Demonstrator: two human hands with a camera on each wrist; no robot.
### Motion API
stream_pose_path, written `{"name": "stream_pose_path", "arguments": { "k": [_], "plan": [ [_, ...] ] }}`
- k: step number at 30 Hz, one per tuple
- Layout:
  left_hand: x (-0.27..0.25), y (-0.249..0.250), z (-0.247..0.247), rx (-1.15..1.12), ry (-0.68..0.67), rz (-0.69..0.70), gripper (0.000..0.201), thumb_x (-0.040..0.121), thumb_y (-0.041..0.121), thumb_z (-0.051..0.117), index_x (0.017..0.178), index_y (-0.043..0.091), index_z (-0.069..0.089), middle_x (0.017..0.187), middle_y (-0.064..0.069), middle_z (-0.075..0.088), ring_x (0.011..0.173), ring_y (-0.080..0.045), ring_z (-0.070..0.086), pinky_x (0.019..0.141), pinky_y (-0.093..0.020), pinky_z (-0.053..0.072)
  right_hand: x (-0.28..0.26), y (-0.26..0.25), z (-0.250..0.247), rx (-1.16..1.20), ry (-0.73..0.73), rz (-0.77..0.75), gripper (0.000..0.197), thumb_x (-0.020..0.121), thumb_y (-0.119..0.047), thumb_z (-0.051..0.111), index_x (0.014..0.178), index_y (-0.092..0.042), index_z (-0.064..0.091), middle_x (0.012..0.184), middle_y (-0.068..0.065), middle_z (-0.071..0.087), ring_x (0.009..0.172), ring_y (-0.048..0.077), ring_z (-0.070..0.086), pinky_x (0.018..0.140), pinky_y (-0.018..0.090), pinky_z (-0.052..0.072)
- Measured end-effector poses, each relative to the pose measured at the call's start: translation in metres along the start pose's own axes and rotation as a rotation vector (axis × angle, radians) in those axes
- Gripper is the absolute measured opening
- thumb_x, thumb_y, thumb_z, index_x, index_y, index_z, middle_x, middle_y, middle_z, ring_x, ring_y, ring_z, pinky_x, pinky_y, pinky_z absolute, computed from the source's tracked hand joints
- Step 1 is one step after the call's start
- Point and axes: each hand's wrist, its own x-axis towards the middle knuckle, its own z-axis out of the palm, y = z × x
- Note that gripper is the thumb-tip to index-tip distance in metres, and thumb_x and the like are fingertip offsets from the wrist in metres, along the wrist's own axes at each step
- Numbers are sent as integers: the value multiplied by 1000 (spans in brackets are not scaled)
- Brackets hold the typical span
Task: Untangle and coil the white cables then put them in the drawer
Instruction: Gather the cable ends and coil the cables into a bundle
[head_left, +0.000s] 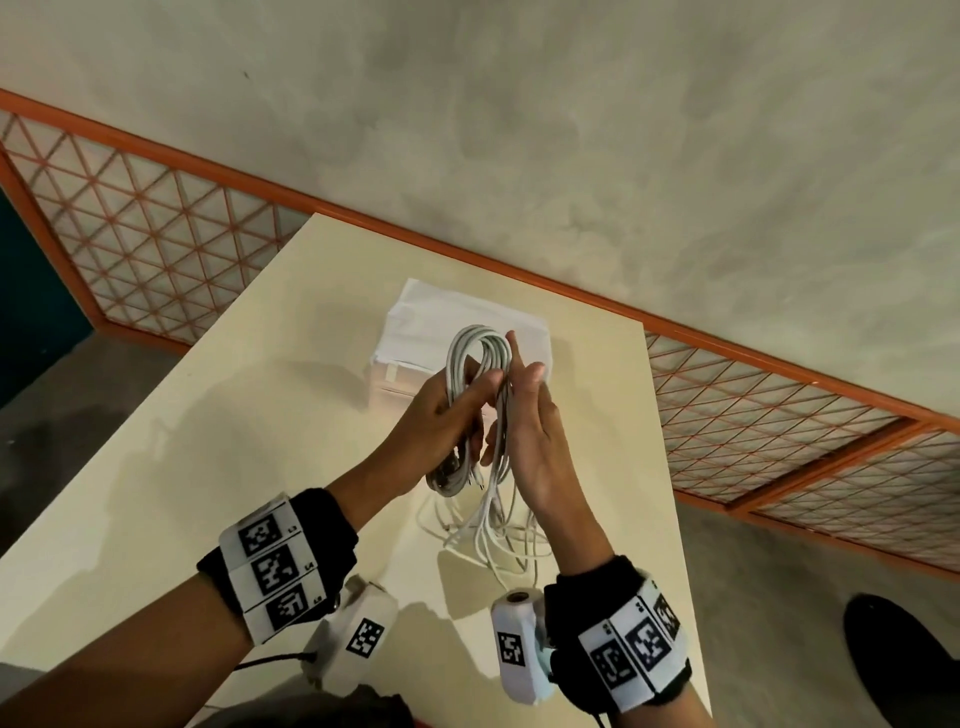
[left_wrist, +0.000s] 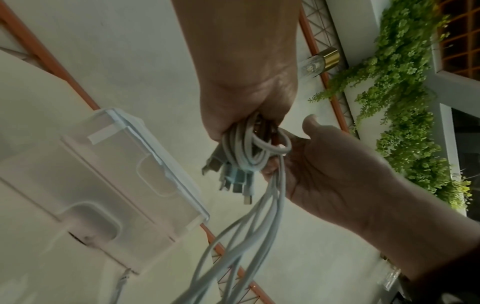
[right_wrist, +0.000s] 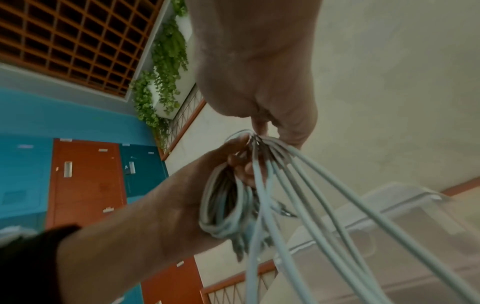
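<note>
Several white cables are gathered into a long coil that my left hand grips around its middle, above the cream table. Plug ends hang out below that fist. My right hand is right beside it, index finger pointing up, pinching the loose strands where they meet the coil. These strands trail down to a tangled heap on the table. Behind the hands stands the white plastic drawer box, also visible in the left wrist view.
The table's right edge runs close to my right arm, with grey floor beyond. An orange lattice railing lies behind the table. A dark rounded object sits on the floor at the lower right.
</note>
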Motion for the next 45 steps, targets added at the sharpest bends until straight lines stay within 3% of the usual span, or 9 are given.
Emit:
{"name": "stream_pose_path", "arguments": {
  "k": [4, 7, 11, 15, 18, 30, 36, 42, 45],
  "plan": [
    [-1, -4, 1, -79, 8, -4, 27, 94, 33, 53, 90, 7, 58, 57, -9, 55, 45, -24, 53, 44, -29, 49, -4, -10, -8, 67, -83, 71, 53, 95, -52, 2, 145, -46, 20, 118, -12, 24, 99, -1, 41, 55, -5, 39],
    [1, -7, -2, -40, 22, -47, 26, 91, 34, 58, 81, 10, 61, 56, -8, 58, 43, -22, 55, 46, -30, 48, -4, -13, -8, 83, -96, 89, 54, 94, -54, 0, 145, -48, 18, 118, -14, 20, 113, 5, 52, 90, 9, 46],
    [0, -11, -4, -68, 1, -138, 29, 90, 29, 61, 82, 2, 63, 48, 1, 56, 41, -16, 52, 48, -28, 47, -3, -17, -10, 126, -188, 155, 59, 94, -54, -1, 147, -40, 19, 130, 8, 37, 111, 23, 57, 57, 3, 47],
    [-1, -11, -7, -68, -17, -165, 21, 88, 28, 63, 72, 14, 65, 43, 1, 53, 40, -18, 49, 50, -30, 46, -3, -9, -11, 130, -257, 167, 78, 74, -78, 1, 143, -50, 24, 138, 13, 46, 58, 7, 63, 56, 19, 51],
    [-1, -6, -5, -53, 3, -124, 24, 88, 31, 62, 65, 24, 67, 43, 1, 54, 41, -20, 49, 50, -32, 46, -6, -12, -13, 183, -272, 128, 61, 91, -61, 1, 146, -45, 21, 121, 1, 57, 48, 3, 56, 53, 20, 50],
    [29, -16, -12, -86, 596, 82, 29, 90, 23, 61, 78, -3, 64, 61, -4, 67, 48, -10, 60, 51, -21, 47, -15, -1, 2, -229, -16, -342, 26, 99, -16, 46, 120, -9, 60, 66, -10, 52, 60, -3, 51, 59, 5, 35],
    [33, -11, -13, -322, 502, -130, 30, 89, 30, 59, 63, 16, 58, 50, 5, 53, 39, -13, 46, 42, -21, 38, -15, 1, 8, -156, -238, -356, 37, 100, -12, 39, 136, -12, 47, 77, 3, 53, 60, 3, 42, 61, 9, 34],
    [37, -11, -20, -524, 407, -243, 26, 89, 31, 60, 66, 18, 58, 57, 4, 55, 50, -11, 49, 54, -23, 42, -13, 5, 9, -188, -401, -261, 46, 101, -16, 37, 146, -24, 31, 72, -27, 50, 63, 0, 44, 66, 6, 36],
    [37, -9, -16, -571, 487, -250, 24, 89, 30, 59, 69, 16, 56, 51, 4, 52, 47, -11, 49, 52, -22, 44, -11, 8, 8, -305, -492, -230, 54, 101, -25, 36, 148, -40, 14, 86, -18, 62, 64, 8, 47, 72, 26, 49]
  ]
}}
